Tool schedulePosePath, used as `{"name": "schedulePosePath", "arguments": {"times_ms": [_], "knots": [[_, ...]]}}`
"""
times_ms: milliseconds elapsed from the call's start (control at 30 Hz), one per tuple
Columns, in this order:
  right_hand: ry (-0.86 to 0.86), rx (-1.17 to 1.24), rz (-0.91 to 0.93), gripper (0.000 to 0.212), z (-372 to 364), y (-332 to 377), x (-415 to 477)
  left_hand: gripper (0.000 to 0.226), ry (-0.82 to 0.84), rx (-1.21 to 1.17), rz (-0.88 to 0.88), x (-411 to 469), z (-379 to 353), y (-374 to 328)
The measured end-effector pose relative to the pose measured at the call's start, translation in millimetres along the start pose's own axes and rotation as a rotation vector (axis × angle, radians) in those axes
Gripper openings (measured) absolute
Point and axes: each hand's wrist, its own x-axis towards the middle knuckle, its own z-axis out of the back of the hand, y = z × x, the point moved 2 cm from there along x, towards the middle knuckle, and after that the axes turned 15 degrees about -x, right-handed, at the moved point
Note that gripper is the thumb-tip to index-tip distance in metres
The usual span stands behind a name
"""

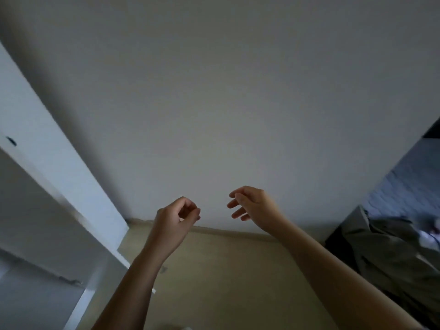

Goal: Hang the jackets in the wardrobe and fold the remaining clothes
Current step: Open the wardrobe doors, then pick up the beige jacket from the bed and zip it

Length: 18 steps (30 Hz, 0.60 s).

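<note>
Nothing is held: the left hand (176, 215) is curled empty, the right hand (253, 204) loosely spread. A clothes heap (385, 251) is left unfolded, so much work is judged outstanding.

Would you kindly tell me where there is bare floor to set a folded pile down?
The beige floor is bare between the white wardrobe panel and the dark stand, back to the wall. The gap between the left hand and right hand is free too. Crowded: the right edge, heaped with grey-green clothes.
</note>
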Motion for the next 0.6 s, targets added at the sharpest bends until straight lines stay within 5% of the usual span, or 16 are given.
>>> {"name": "schedulePosePath", "arguments": {"times_ms": [600], "knots": [[-0.736, 0.231, -0.650, 0.023, 230, -245, -137, 0.012, 0.912, -0.146, -0.193, 92, -410, -84]]}}
